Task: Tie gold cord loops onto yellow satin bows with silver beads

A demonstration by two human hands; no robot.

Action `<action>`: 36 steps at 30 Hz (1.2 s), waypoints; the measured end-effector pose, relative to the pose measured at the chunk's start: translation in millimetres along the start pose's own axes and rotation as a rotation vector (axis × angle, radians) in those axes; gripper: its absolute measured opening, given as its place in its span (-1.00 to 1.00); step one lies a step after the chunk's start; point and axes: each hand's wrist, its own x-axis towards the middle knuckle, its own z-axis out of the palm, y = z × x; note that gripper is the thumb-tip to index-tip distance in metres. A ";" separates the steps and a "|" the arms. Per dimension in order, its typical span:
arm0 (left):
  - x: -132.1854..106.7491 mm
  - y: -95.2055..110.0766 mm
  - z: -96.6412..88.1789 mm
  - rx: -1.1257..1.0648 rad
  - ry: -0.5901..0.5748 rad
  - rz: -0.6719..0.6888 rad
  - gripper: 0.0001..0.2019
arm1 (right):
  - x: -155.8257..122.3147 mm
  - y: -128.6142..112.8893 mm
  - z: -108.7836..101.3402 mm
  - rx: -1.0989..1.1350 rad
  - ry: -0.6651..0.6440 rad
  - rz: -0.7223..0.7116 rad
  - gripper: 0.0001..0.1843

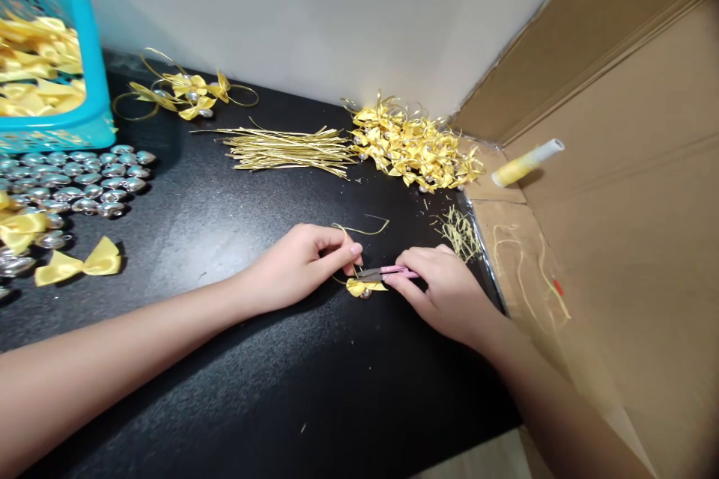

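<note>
My left hand [306,262] is closed in a pinch on a thin gold cord [359,230] that loops off a small yellow ribbon bow [362,287] lying on the black table [225,359]. My right hand [443,288] is closed on small pink-handled scissors [387,272], whose blades point left at the bow just beside my left fingertips. A small silver bead sits under the bow. Both hands rest low on the tabletop, close together.
A pile of finished yellow bows [413,150] and a bundle of gold cords [286,150] lie at the back. Silver beads [84,179], loose bows [79,262] and a blue basket [73,52] are at left. Cardboard [618,202] with a yellow glue tube [525,163] stands right. Cord trimmings [460,232] lie nearby.
</note>
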 end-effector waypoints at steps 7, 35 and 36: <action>-1.7 -2.1 0.8 -0.005 0.001 -0.002 -0.66 | 1.7 0.7 1.8 0.001 -0.004 0.007 -0.69; -5.7 21.1 -68.7 0.979 0.352 -0.262 -0.58 | 7.2 56.3 37.6 -0.052 0.644 0.191 -0.82; -8.1 22.3 -62.6 0.969 0.333 -0.242 -0.60 | 7.5 56.0 38.2 -0.055 0.649 0.200 -0.81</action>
